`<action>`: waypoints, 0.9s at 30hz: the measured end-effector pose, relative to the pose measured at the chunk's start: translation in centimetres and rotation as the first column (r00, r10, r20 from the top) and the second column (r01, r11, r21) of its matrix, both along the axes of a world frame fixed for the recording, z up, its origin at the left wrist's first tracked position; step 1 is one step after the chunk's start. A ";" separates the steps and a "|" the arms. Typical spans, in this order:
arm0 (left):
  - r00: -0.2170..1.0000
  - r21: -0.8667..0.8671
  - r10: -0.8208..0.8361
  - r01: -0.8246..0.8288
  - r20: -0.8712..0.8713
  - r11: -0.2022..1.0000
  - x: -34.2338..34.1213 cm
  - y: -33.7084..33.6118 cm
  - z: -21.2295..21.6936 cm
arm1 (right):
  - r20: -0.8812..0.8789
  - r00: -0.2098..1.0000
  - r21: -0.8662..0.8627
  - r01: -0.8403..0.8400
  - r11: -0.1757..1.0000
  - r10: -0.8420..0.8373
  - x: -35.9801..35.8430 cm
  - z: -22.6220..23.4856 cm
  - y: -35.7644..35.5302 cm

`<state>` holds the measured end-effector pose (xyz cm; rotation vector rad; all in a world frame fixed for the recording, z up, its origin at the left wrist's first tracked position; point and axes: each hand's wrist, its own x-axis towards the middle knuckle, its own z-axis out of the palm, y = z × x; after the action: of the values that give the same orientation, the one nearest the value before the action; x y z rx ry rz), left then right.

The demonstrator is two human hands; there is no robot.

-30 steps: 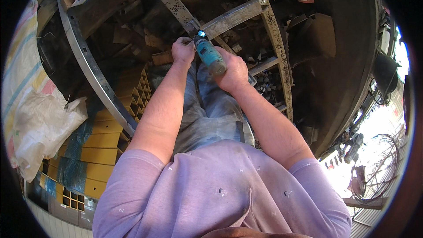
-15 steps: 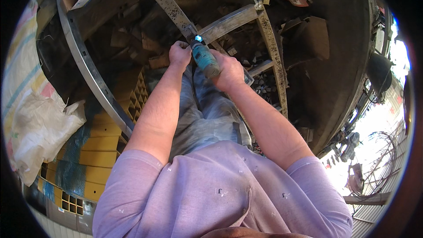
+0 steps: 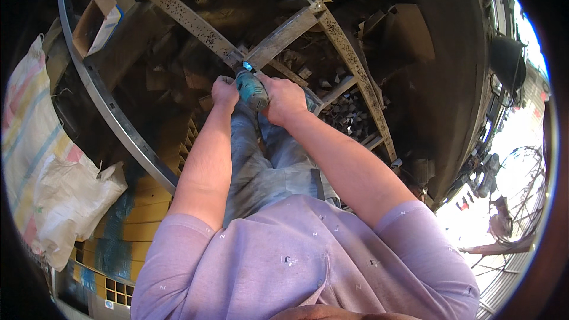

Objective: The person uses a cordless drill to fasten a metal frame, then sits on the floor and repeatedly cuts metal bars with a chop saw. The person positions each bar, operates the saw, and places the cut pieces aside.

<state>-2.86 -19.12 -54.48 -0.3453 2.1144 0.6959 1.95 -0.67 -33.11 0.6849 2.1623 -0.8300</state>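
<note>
Both hands, left hand [image 3: 225,93] & right hand [image 3: 284,99], are gripping a teal power tool [image 3: 252,89] w/ its tip at the metal frame [image 3: 195,24] joint; work is probably mid-way.

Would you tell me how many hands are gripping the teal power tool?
2: the left hand on the left side of the teal power tool, the right hand on its right side.

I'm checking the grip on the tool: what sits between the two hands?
In the head view, the teal power tool sits between the left hand and right hand, both gripping it; its tip meets the metal frame.
</note>
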 end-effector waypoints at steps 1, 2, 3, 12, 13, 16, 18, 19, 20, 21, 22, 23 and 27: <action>1.000 -0.001 -0.001 0.001 0.004 1.000 0.1 -0.1 -0.3 | 0.013 1.000 -0.010 0.006 1.000 -0.005 -0.1 0.2 0.1; 1.000 -0.014 -0.010 0.011 0.005 1.000 -0.1 -0.1 -0.1 | 0.023 1.000 -0.020 0.012 1.000 -0.011 -0.3 0.5 0.2; 1.000 -0.027 -0.020 0.020 0.005 0.999 -0.3 -0.2 0.2 | 0.024 1.000 -0.029 0.006 1.000 -0.005 -0.4 0.5 0.3; 0.953 -0.163 -0.287 0.269 -0.096 0.949 -2.6 -0.6 6.8 | -0.124 0.988 -0.082 0.085 0.993 -0.095 5.8 4.8 1.5; 0.937 -0.168 -0.327 0.305 -0.124 0.937 -3.3 -0.2 7.8 | -0.079 0.991 -0.092 0.104 0.990 -0.111 7.3 5.6 1.9; 0.853 -0.072 -0.385 0.386 -0.353 0.920 -4.2 2.7 11.0 | -0.032 0.975 -0.085 0.218 0.972 -0.222 13.6 6.6 3.1; 0.741 -0.064 -0.477 0.511 -0.472 0.857 -5.1 6.6 13.6 | 0.011 0.960 -0.052 0.281 0.958 -0.280 17.4 7.8 3.8; 0.671 -0.083 -0.541 0.587 -0.506 0.806 -5.4 8.5 14.4 | 0.034 0.950 -0.032 0.313 0.949 -0.311 19.3 8.5 3.9; 0.592 -0.104 -0.598 0.658 -0.539 0.745 -5.6 10.2 14.9 | 0.059 0.931 -0.005 0.361 0.932 -0.360 21.3 9.2 3.9; 0.553 -0.165 -0.697 0.717 -0.457 0.677 -5.9 11.6 15.1 | 0.082 0.910 0.022 0.406 0.914 -0.406 23.3 9.7 3.8; 0.504 -0.220 -0.781 0.769 -0.368 0.600 -6.2 13.0 15.3 | 0.100 0.888 0.049 0.447 0.893 -0.449 25.3 10.2 3.8; 0.445 -0.267 -0.853 0.816 -0.273 0.512 -6.5 14.3 15.2 | 0.116 0.875 0.089 0.463 0.882 -0.471 27.1 10.7 3.8; 0.336 -0.331 -0.920 0.861 -0.201 0.387 -7.7 16.2 15.6 | 0.181 0.759 0.220 0.588 0.778 -0.625 34.3 14.2 1.2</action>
<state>-10.56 -2.87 -38.83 0.9527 2.2527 -0.1404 36.26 0.56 -18.90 1.5454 1.7868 -0.8460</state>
